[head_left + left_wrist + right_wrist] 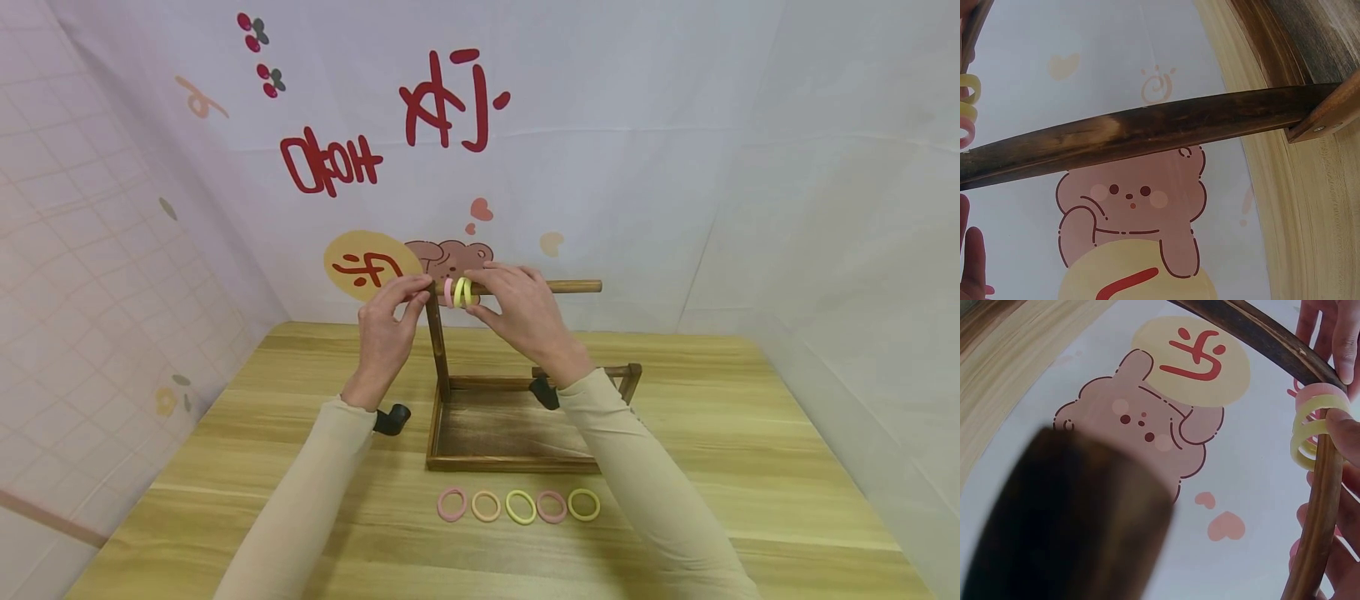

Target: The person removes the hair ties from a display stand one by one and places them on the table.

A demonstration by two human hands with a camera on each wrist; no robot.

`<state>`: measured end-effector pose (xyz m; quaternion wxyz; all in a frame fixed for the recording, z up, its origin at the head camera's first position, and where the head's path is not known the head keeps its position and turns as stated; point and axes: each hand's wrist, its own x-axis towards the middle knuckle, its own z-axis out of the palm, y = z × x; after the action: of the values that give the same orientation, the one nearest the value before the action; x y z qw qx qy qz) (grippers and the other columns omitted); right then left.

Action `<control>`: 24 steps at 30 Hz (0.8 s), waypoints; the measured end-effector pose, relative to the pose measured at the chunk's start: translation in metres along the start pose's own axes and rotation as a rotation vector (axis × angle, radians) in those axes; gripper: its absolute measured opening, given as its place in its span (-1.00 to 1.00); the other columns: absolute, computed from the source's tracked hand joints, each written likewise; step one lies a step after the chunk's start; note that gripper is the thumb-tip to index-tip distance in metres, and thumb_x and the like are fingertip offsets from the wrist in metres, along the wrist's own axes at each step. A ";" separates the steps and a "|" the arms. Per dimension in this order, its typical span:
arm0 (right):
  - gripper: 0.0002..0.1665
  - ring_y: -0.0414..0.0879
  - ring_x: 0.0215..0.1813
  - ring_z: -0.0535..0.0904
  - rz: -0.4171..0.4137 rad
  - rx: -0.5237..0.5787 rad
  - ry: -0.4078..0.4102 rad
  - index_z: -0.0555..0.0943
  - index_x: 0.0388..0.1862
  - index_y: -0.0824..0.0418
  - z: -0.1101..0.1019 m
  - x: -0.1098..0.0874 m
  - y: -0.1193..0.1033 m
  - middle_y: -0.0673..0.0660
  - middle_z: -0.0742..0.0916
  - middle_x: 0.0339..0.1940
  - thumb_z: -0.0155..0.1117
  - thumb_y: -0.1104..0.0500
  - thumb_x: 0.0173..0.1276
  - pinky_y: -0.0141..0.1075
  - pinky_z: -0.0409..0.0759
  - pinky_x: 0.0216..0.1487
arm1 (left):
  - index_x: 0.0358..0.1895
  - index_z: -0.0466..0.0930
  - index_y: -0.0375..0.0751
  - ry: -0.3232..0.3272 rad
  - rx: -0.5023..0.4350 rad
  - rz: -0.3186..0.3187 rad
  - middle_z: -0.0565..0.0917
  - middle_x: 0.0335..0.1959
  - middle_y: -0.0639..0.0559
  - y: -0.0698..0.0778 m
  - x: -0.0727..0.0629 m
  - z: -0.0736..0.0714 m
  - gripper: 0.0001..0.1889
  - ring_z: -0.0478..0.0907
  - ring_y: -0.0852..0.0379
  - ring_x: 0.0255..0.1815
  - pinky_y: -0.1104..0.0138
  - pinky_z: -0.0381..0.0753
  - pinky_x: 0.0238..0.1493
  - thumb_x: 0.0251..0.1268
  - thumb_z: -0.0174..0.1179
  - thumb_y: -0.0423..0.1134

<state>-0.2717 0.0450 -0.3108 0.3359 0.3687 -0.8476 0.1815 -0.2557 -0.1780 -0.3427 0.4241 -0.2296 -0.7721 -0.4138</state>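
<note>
A dark wooden stand [441, 350] has an upright post with a bar [573, 286] running right from its top. My left hand [386, 325] pinches the corner where post and bar meet. A pink ring [448, 292] and two yellow rings [467, 292] hang round the bar close to that corner. With thumb and fingers, my right hand [521, 310] holds the outer yellow ring. The right wrist view shows a fingertip on this yellow ring [1301, 439], next to the pink ring [1319, 390]. Only the edge of my left hand [972, 269] appears in the left wrist view.
Several loose rings lie in a row in front of the stand, among them a pink ring [452, 505], an orange ring [486, 506] and a yellow ring [521, 507]. A lower wooden bar [618, 371] stands at the tray's right. A printed cloth [600, 167] hangs behind the table [712, 467].
</note>
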 end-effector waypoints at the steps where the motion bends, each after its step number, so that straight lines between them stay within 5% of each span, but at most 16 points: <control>1: -0.40 0.02 0.31 0.61 -0.002 -0.002 0.002 0.67 0.27 0.16 0.000 0.000 0.000 0.07 0.77 0.17 0.58 0.02 0.30 0.03 0.51 0.31 | 0.04 0.77 -0.33 -0.001 0.000 0.000 0.77 0.02 -0.18 0.000 0.000 0.000 -0.78 0.76 -0.10 -0.08 0.08 0.73 0.00 0.40 0.33 -0.37; 24: -0.44 0.02 0.24 0.66 -0.006 0.010 0.034 0.69 0.25 0.16 -0.004 -0.003 0.001 0.09 0.78 0.14 0.59 0.07 0.29 0.02 0.55 0.28 | 0.04 0.77 -0.33 -0.001 -0.003 0.002 0.77 0.01 -0.17 0.001 -0.001 0.000 -0.79 0.76 -0.10 -0.08 0.10 0.73 0.00 0.42 0.32 -0.38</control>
<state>-0.2694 0.0497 -0.3103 0.3490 0.3697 -0.8397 0.1909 -0.2545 -0.1778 -0.3433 0.4238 -0.2313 -0.7715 -0.4143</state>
